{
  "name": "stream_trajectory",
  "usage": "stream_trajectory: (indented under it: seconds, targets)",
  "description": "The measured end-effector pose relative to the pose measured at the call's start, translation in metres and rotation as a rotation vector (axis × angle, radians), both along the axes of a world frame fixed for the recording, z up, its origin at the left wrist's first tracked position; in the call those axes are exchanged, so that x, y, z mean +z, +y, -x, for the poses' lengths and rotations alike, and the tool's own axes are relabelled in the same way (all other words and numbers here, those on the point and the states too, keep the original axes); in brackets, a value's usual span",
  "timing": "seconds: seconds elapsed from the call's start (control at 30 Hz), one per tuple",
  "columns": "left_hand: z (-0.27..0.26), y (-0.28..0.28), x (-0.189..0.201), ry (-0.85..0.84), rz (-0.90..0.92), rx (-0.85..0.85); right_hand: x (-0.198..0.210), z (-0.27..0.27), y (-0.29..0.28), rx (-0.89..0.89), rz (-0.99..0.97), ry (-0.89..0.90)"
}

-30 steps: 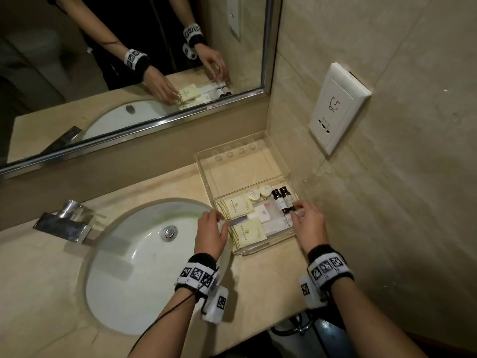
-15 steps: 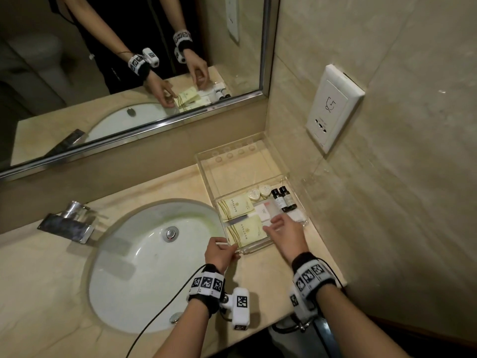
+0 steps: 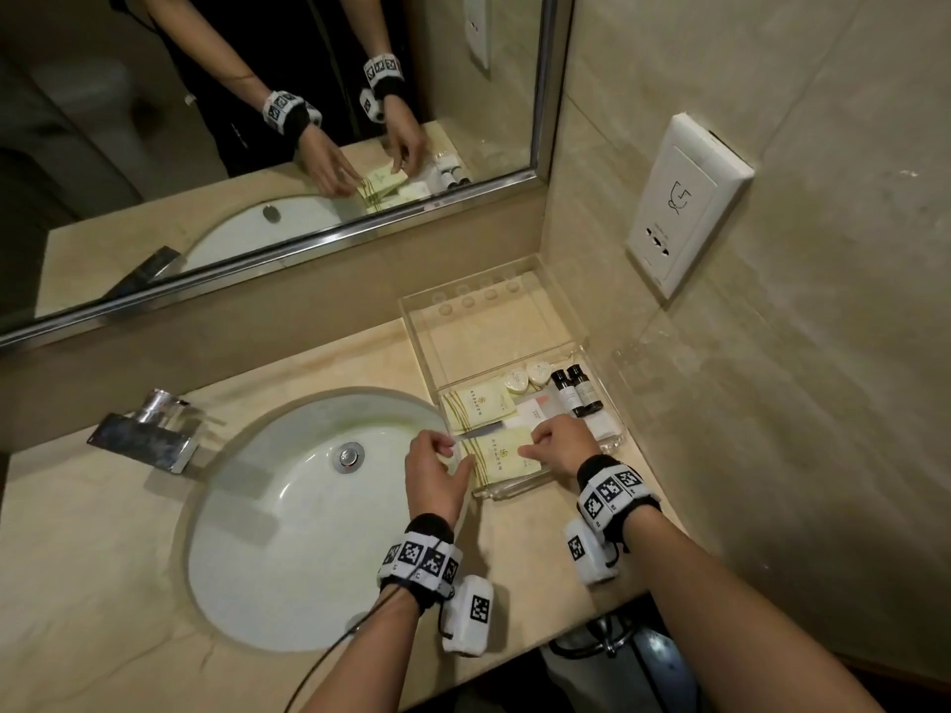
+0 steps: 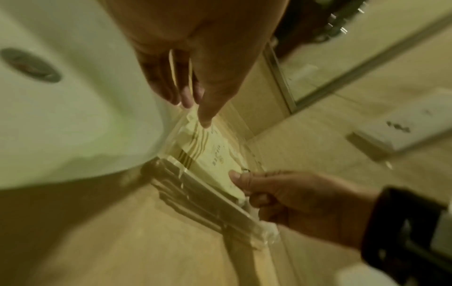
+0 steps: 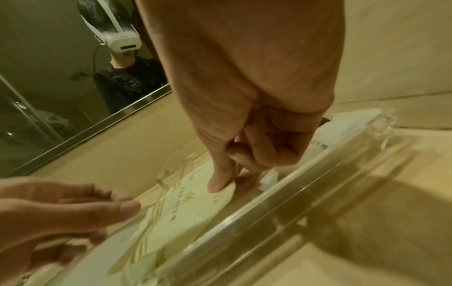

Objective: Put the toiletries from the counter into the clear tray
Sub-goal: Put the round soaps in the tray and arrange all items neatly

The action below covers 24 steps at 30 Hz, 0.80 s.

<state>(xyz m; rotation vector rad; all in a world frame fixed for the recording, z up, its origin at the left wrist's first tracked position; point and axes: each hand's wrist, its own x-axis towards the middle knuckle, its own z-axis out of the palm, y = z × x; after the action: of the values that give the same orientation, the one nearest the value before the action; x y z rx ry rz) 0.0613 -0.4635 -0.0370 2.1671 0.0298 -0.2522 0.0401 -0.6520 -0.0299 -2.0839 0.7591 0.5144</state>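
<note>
Currently the clear tray (image 3: 612,445) is seen on the counter (image 3: 103,532), right of the sink (image 3: 288,532), items lying in its near compartment. Nearest packet (image 3: 507,459) is set flat inside, against the near wall, long axis running left-right between both hands. Right hand (image 3: 561,445) is nearer: right end is pinched between thumb and forefinger. Left hand (image 3: 435,476) is held loosely spread at the striped left end; contact cannot be told.

Head view looks down; wrist views close, sharing clear tray (image 3: 514,494)
</note>
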Motion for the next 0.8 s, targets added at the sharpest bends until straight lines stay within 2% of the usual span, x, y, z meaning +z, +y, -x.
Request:
stream_trajectory:
  seconds: [0.1, 0.2, 0.4, 0.63, 0.8]
  targets:
    - [-0.005, -0.010, -0.002, -0.055, -0.114, -0.269, 0.000, 0.002, 0.000, -0.014, -0.039, -0.045]
    - [-0.008, -0.016, -0.003, -0.055, -0.241, -0.418, 0.000, 0.004, -0.002, -0.035, -0.090, -0.115]
    - [-0.023, -0.021, -0.005, -0.015, -0.241, -0.432, -0.003, 0.008, -0.008, -0.019, -0.114, -0.142]
    - [-0.024, -0.025, -0.007, -0.030, -0.328, -0.536, -0.007, 0.008, -0.010, -0.018, -0.114, -0.110]
    - [-0.024, -0.020, -0.005, -0.099, -0.228, -0.461, -0.006, -0.007, -0.009, -0.109, -0.028, -0.177]
